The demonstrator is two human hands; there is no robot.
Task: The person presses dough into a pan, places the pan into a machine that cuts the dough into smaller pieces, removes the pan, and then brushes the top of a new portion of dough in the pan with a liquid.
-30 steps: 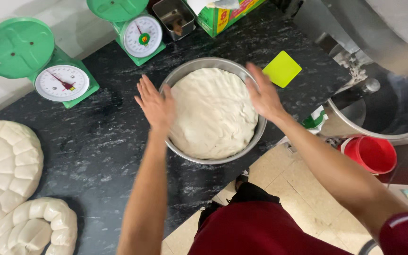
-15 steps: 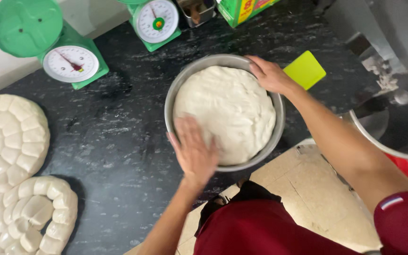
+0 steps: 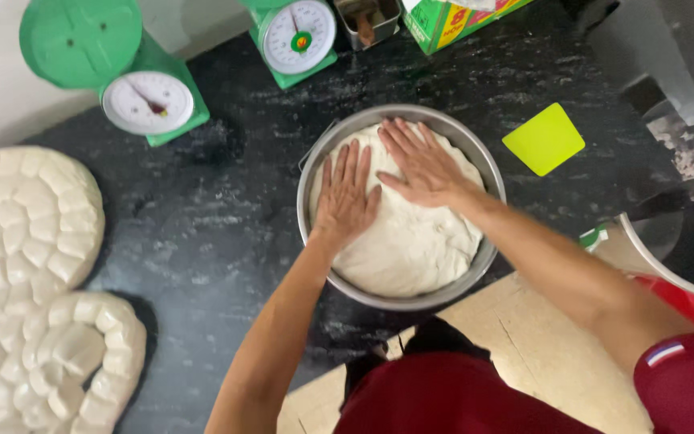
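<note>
Both hands have come off the rim onto the dough point(image 3: 411, 241) in the steel bowl point(image 3: 315, 173) on the dark tabletop point(image 3: 202, 233), left hand point(image 3: 345, 197) and right hand point(image 3: 423, 165) flat, fingers spread, gripping nothing (the mass looks soft, heavy, sticky, best scooped from underneath at its edges).

surface: dark speckled stone counter point(image 3: 202, 241), flour-dusted | on it: round steel bowl of white dough point(image 3: 487, 165); two green dial scales point(image 3: 134, 76) point(image 3: 295, 36); yellow-green plastic scraper point(image 3: 544, 138); two rings of portioned dough pieces point(image 3: 26, 225) point(image 3: 58, 362)
</note>
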